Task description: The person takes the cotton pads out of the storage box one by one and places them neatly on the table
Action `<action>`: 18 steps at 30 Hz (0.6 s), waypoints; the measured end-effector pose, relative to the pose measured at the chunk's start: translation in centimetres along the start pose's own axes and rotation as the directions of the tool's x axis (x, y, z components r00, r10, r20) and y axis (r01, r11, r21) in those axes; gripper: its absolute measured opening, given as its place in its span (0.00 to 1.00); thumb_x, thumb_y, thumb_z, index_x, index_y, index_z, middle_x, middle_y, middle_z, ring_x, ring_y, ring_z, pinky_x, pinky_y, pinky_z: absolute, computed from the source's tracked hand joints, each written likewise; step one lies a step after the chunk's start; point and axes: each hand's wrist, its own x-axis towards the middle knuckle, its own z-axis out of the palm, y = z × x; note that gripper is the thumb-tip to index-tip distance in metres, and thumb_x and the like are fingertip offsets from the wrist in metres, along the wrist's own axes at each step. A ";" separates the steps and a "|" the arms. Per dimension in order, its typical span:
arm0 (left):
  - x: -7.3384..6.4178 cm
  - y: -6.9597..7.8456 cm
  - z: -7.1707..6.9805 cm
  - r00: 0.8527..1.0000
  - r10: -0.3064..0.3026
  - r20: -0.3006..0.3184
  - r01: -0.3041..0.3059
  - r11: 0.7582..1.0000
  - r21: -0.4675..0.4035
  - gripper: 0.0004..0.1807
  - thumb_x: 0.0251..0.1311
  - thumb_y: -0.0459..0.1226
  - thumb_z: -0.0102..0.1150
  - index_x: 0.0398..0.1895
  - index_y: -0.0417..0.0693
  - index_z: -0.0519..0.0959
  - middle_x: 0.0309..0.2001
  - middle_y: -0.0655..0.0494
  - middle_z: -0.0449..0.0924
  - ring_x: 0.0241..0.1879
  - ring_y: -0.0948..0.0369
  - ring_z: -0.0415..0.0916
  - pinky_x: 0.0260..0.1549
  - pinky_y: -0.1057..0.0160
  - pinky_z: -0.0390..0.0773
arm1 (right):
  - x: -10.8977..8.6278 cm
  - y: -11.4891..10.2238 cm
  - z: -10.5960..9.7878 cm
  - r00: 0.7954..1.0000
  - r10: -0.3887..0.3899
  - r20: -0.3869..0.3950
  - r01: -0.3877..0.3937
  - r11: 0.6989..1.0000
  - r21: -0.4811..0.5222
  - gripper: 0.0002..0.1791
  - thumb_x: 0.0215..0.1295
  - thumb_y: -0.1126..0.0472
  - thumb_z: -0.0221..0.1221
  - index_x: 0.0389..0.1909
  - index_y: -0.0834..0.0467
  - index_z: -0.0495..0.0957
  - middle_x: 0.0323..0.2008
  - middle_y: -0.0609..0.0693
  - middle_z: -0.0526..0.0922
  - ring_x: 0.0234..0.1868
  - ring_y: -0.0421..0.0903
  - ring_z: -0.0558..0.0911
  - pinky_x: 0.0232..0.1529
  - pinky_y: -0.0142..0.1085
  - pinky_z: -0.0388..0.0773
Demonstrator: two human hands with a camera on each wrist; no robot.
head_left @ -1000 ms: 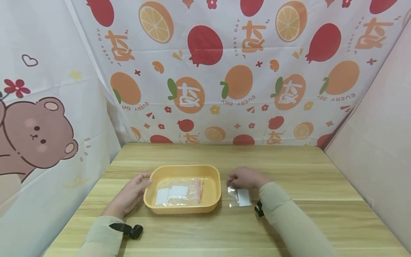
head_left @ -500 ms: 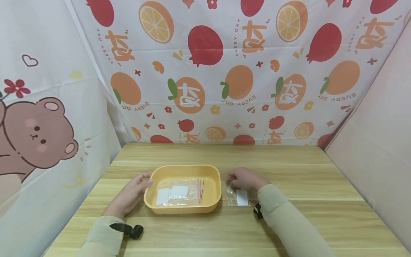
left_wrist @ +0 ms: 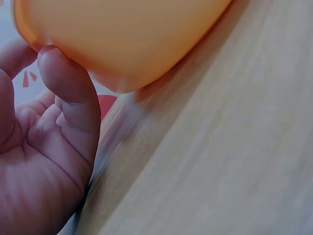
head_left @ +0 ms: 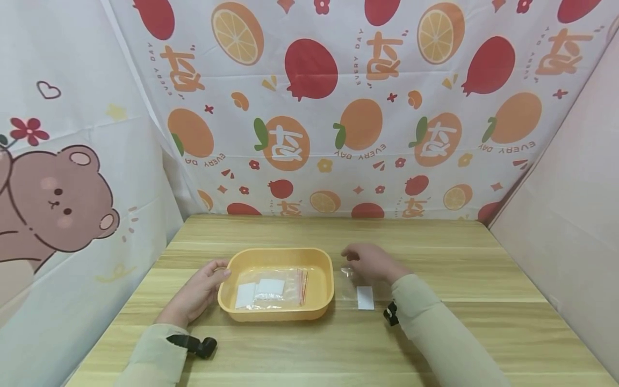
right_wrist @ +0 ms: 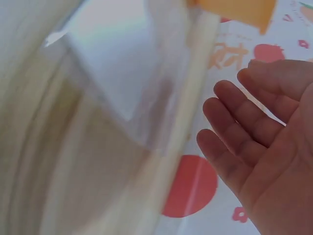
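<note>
A yellow plastic basin point(head_left: 275, 316) stands on the table, and inside it lie clear zip-lock bags point(head_left: 292, 293) with white pieces and red seal lines. My left hand point(head_left: 195, 295) holds the basin's left end; in the left wrist view the thumb point(left_wrist: 68, 93) presses on the basin's rim point(left_wrist: 122, 39), and the index finger is partly hidden behind it. To the basin's right, a clear plastic bag point(head_left: 348, 299) with a white rectangle point(head_left: 365, 298) lies on the table. Just above that bag is my right hand point(head_left: 374, 263), its fingers point(right_wrist: 239, 134) loosely extended and holding nothing.
The light wood tabletop point(head_left: 309, 355) runs back to a fruit-print cloth point(head_left: 309, 129). White cloth with a printed bear point(head_left: 58, 199) hangs at the left, and a plain pale wall point(head_left: 570, 188) bounds the right. Black straps point(head_left: 193, 345) sit on both sleeves.
My right hand has let go of the bag's upper edge and risen slightly. The bag now lies flatter beside the basin, shifted a little. My left hand keeps its hold on the basin.
</note>
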 end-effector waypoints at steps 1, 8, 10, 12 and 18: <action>0.0 0.0 0.0 1.000 0.000 -0.002 0.000 1.000 -0.002 0.30 0.78 0.42 0.49 0.69 0.29 0.57 0.65 0.31 0.64 0.51 0.60 0.78 0.48 0.61 0.82 | 0.0 -0.2 -0.1 1.000 -0.005 -0.010 0.005 1.000 0.007 0.16 0.72 0.63 0.58 0.58 0.55 0.80 0.52 0.50 0.84 0.56 0.49 0.80 0.59 0.46 0.76; 0.0 0.0 0.1 1.000 0.011 -0.007 -0.011 1.000 -0.007 0.28 0.77 0.41 0.49 0.68 0.28 0.58 0.62 0.32 0.66 0.50 0.59 0.79 0.47 0.61 0.83 | -0.5 -2.4 -0.9 0.998 -0.060 -0.036 0.064 0.991 0.121 0.17 0.74 0.59 0.56 0.61 0.53 0.79 0.54 0.46 0.83 0.56 0.45 0.80 0.59 0.45 0.76; 0.0 0.0 0.2 1.000 0.013 -0.007 -0.013 1.000 -0.003 0.28 0.77 0.41 0.49 0.68 0.28 0.58 0.62 0.31 0.66 0.50 0.59 0.79 0.47 0.61 0.82 | -0.6 -3.1 -0.9 0.997 -0.076 -0.027 0.079 0.983 0.163 0.17 0.75 0.57 0.56 0.61 0.53 0.79 0.53 0.45 0.84 0.55 0.44 0.80 0.59 0.46 0.76; 0.0 0.0 0.2 1.000 0.011 -0.006 -0.011 1.000 0.001 0.28 0.78 0.41 0.49 0.68 0.28 0.58 0.63 0.31 0.66 0.51 0.59 0.79 0.48 0.62 0.82 | -0.7 -3.7 -0.9 0.996 -0.084 -0.008 0.084 0.970 0.229 0.18 0.75 0.57 0.56 0.62 0.55 0.78 0.53 0.47 0.84 0.53 0.44 0.81 0.58 0.47 0.77; -0.1 0.0 0.1 1.000 0.000 -0.006 0.000 1.000 0.005 0.29 0.78 0.42 0.49 0.69 0.29 0.57 0.64 0.31 0.65 0.52 0.59 0.78 0.49 0.62 0.82 | -1.0 -5.5 -0.5 0.989 -0.116 0.089 0.057 0.867 0.495 0.21 0.75 0.59 0.55 0.65 0.62 0.74 0.56 0.61 0.81 0.50 0.54 0.84 0.53 0.48 0.81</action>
